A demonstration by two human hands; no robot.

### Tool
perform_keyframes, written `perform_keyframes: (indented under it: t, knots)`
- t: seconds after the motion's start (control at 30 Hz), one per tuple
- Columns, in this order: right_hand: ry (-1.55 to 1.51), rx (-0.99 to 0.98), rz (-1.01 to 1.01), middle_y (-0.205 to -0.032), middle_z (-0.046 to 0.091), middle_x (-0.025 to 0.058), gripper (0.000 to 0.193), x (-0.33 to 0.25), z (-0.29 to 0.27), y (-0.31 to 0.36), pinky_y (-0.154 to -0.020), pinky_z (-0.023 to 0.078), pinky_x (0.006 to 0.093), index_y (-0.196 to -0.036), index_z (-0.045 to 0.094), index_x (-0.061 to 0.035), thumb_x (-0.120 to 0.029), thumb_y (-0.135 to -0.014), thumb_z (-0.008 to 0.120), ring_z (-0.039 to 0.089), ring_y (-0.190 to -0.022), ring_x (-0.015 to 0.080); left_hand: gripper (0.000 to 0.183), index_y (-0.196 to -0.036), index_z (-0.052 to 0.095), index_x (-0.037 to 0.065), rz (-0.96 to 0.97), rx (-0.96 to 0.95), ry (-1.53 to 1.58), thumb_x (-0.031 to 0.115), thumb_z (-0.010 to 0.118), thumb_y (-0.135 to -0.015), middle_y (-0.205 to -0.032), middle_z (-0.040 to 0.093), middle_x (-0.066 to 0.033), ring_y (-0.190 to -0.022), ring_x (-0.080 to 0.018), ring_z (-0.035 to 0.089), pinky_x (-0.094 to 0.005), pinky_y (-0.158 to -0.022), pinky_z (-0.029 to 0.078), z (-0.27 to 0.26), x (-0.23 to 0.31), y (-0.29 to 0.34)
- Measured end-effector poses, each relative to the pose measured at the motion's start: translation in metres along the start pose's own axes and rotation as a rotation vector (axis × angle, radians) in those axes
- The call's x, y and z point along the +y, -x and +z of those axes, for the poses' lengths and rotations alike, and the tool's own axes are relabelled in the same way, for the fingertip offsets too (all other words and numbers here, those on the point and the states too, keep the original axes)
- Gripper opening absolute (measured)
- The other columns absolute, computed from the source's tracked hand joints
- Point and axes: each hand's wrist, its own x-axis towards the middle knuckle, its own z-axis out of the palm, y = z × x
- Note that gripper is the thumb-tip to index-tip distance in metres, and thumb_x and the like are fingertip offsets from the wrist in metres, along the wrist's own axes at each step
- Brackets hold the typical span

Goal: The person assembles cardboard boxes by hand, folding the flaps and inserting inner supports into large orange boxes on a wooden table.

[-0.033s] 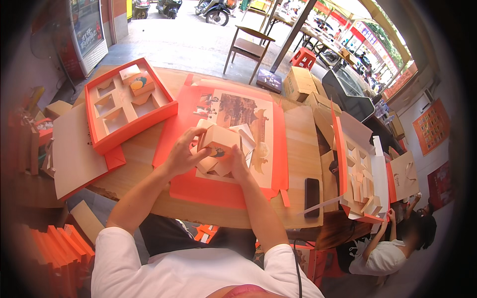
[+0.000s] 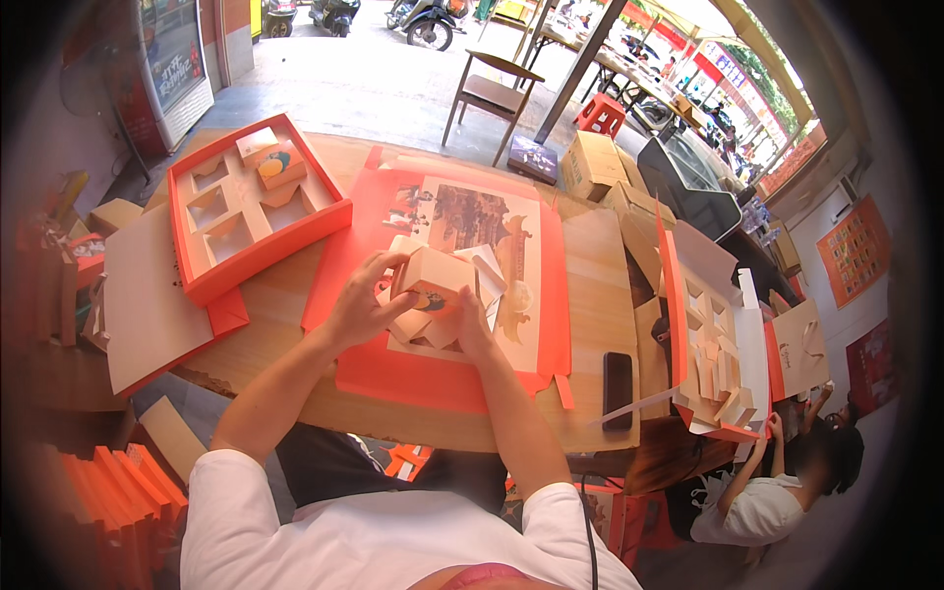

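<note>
Between both hands I hold a small cream cardboard box [image 2: 433,275] with a coloured round print on its near side. My left hand [image 2: 366,300] grips its left side, thumb across the front. My right hand [image 2: 474,320] presses on its right side, with part of the fingers hidden. Under and behind it sit more folded cream box pieces [image 2: 489,285], partly covered. Beneath lies a flat red printed cardboard sheet [image 2: 442,383] with a building picture. At left rests a red gift box [image 2: 270,258] with a cream divider, one small printed box [image 2: 278,167] in a compartment.
A phone [image 2: 618,391] lies on the wooden table [image 2: 590,285]. At right a person [image 2: 757,501] handles another red box [image 2: 723,374] with a divider. An open lid [image 2: 147,295] leans at left, above stacked red boxes [image 2: 118,501]. A chair [image 2: 492,93] stands beyond the table.
</note>
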Motion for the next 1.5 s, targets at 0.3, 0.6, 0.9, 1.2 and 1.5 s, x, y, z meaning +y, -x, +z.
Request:
perform_keyframes:
  t: [0.3, 0.6, 0.9, 1.2, 1.5]
  knots:
    - [0.23, 0.07, -0.105, -0.137, 0.049, 0.0119, 0.073, -0.011, 0.014, 0.004, -0.105, 0.04, 0.0361, -0.146, 0.031, -0.0032, -0.06, -0.101, 0.036, 0.05, -0.124, 0.0222, 0.046, -0.112, 0.065, 0.006, -0.053, -0.06, 0.03, 0.021, 0.084, -0.073, -0.102, 0.058, -0.0021, -0.09, -0.0122, 0.055, -0.0278, -0.074, 0.045, -0.01, -0.001, -0.002]
    - [0.25, 0.029, 0.015, -0.135, 0.051, 0.0117, 0.073, 0.004, -0.004, 0.002, -0.105, 0.041, 0.0354, -0.144, 0.035, -0.0002, -0.06, -0.102, 0.033, 0.051, -0.123, 0.0213, 0.045, -0.099, 0.058, 0.01, -0.079, -0.048, 0.183, 0.023, 0.088, -0.069, -0.094, 0.054, 0.0018, -0.085, -0.0095, 0.052, -0.0274, -0.07, 0.042, -0.005, -0.014, -0.002]
    - [0.243, 0.084, -0.059, -0.131, 0.055, 0.0119, 0.074, 0.01, -0.003, -0.002, -0.099, 0.045, 0.0332, -0.141, 0.038, 0.0005, -0.062, -0.101, 0.033, 0.055, -0.118, 0.0202, 0.043, -0.099, 0.056, 0.008, 0.02, -0.012, 0.055, 0.019, 0.087, -0.071, -0.095, 0.057, 0.0005, -0.083, -0.0074, 0.054, -0.0234, -0.068, 0.044, -0.002, -0.019, 0.001]
    - [0.142, 0.126, 0.019, -0.131, 0.055, 0.0127, 0.069, -0.003, 0.002, 0.001, -0.099, 0.044, 0.0337, -0.141, 0.039, -0.0001, -0.057, -0.102, 0.038, 0.055, -0.117, 0.0203, 0.045, -0.093, 0.05, 0.008, -0.011, 0.12, 0.138, 0.016, 0.088, -0.069, -0.088, 0.058, -0.0003, -0.081, -0.0097, 0.058, -0.0276, -0.068, 0.048, -0.001, -0.011, -0.001]
    - [0.244, 0.081, -0.188, -0.125, 0.055, 0.0113, 0.046, 0.009, -0.01, -0.01, -0.101, 0.043, 0.0342, -0.137, 0.04, -0.0026, -0.026, -0.1, 0.055, 0.052, -0.12, 0.0168, 0.033, -0.093, 0.047, 0.006, -0.021, 0.22, 0.411, 0.005, 0.078, -0.082, -0.093, 0.065, -0.0051, -0.083, -0.01, 0.065, -0.0251, -0.066, 0.053, -0.003, -0.017, -0.003]
